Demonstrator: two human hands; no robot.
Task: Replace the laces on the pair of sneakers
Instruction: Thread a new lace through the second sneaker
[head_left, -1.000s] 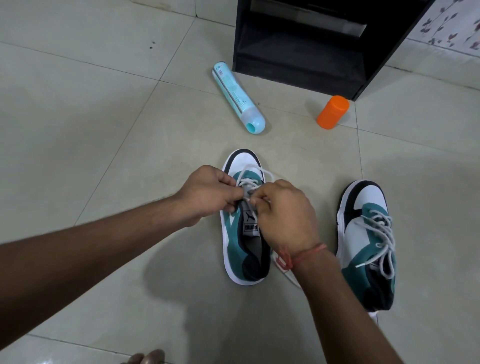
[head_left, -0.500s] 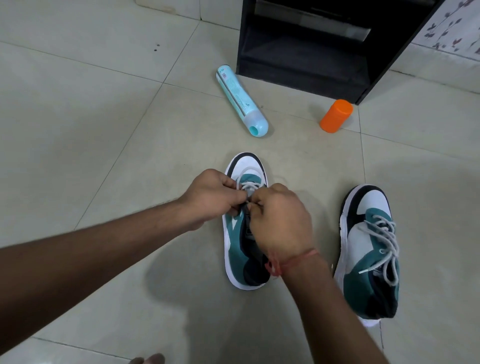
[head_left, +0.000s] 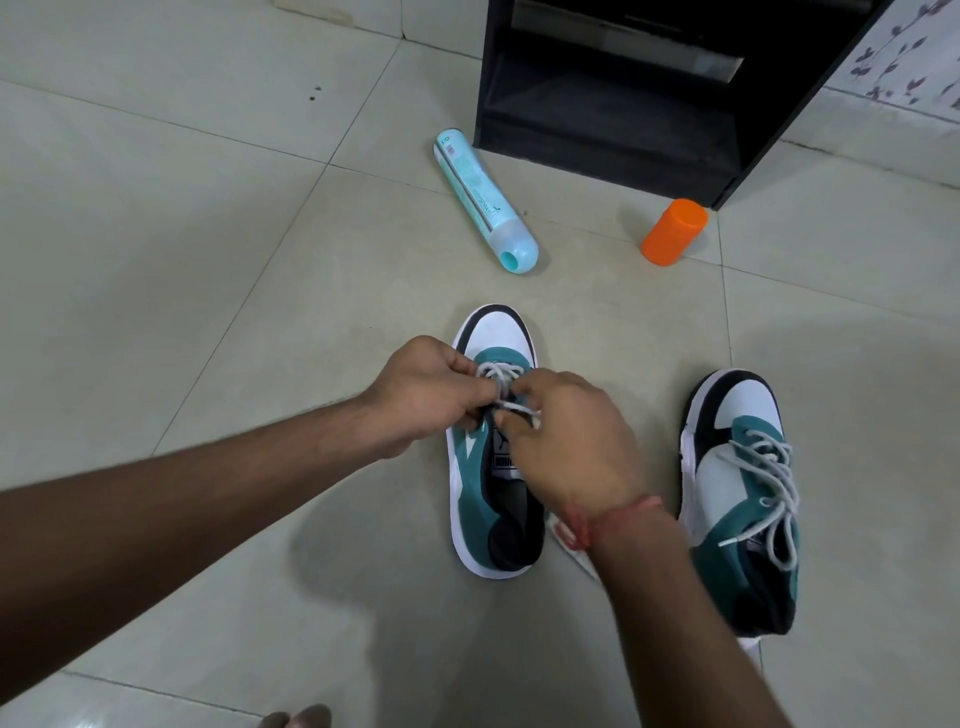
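Middle eyelets of left sneaker (head_left: 493, 467) hidden under both hands; black cabinet (head_left: 649, 93) cropped by top edge; spray-can (head_left: 480, 197) print unreadable.

Laced sneaker (head_left: 743, 499) right of held sneaker (head_left: 491, 488)

Right hand (head_left: 566, 441) shifts slightly right off tongue of white-and-teal sneaker (head_left: 491, 467), fingers looser, pinching white fabric lace (head_left: 506, 395) lower. Left hand (head_left: 431, 395) edges toward toe. More lace crossings now show between hands.
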